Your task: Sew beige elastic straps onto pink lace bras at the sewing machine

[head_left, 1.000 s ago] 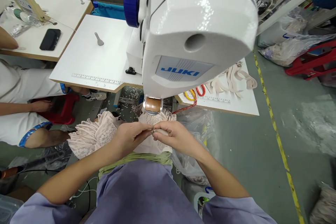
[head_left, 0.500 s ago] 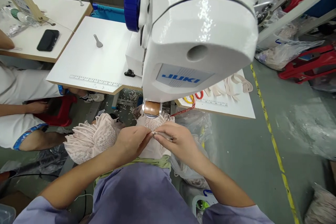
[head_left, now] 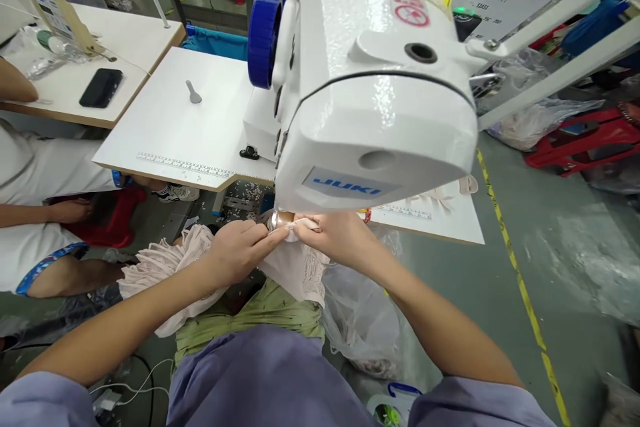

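Observation:
A pale pink lace garment [head_left: 297, 270] hangs from my hands in front of the white sewing machine [head_left: 385, 147]. My left hand [head_left: 240, 247] pinches its upper edge from the left. From the right, my right hand [head_left: 337, 237] grips the same edge, with a narrow strip of fabric running under its fingers. Both sets of fingertips nearly meet just below the machine head, close to a rounded metal and brown part [head_left: 281, 219]. The needle area is hidden behind the head and my hands. Left of my left arm lies a bunched pile of pale pink lace pieces [head_left: 173, 267].
The white machine table [head_left: 185, 113] carries a printed ruler and a small grey tool [head_left: 193, 92]. A black phone [head_left: 101, 88] lies on the neighbouring table. Another person's leg [head_left: 75, 273] is at left. A plastic bag [head_left: 363, 320] hangs below right, and a red stool [head_left: 585, 140] stands farther right.
My hands have moved up and forward with the garment edge, toward the part under the machine head. The garment now hangs lower over my lap, and the view has tilted up.

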Action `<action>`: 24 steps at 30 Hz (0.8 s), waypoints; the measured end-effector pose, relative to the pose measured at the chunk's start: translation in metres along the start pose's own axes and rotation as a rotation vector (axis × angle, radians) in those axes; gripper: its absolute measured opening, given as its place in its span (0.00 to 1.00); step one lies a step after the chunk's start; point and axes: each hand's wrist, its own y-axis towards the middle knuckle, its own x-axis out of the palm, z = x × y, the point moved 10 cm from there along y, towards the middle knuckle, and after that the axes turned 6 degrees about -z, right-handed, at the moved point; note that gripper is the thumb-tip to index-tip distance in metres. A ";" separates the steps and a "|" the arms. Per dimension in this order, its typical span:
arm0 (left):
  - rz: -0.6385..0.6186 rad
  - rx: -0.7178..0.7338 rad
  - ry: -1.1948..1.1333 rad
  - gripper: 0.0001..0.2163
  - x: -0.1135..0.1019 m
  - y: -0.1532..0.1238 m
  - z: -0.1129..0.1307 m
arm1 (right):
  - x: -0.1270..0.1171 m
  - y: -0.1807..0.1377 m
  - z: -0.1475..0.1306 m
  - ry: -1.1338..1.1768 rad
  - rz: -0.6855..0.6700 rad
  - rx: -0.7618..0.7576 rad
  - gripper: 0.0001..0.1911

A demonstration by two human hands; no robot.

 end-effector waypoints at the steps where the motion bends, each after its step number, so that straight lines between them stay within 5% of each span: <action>1: -0.024 0.010 0.015 0.21 0.003 0.000 -0.001 | -0.001 0.000 -0.001 -0.005 0.000 0.004 0.17; 6: -0.193 -0.040 0.015 0.24 0.015 0.003 -0.004 | 0.008 -0.005 0.005 -0.058 -0.010 0.033 0.17; 12: -0.414 -0.145 -0.075 0.24 0.022 0.009 0.001 | 0.011 -0.046 0.006 -0.245 0.532 -0.086 0.11; 16: -0.456 -0.083 -0.107 0.26 0.025 0.010 -0.009 | 0.019 -0.054 0.007 -0.200 0.651 -0.134 0.11; 21: -0.454 0.114 -0.097 0.27 0.025 0.017 -0.016 | 0.036 -0.047 0.029 0.083 0.594 -0.032 0.10; 24: -0.384 0.088 -0.024 0.24 0.017 0.023 -0.009 | 0.063 -0.049 0.054 0.456 0.568 0.041 0.22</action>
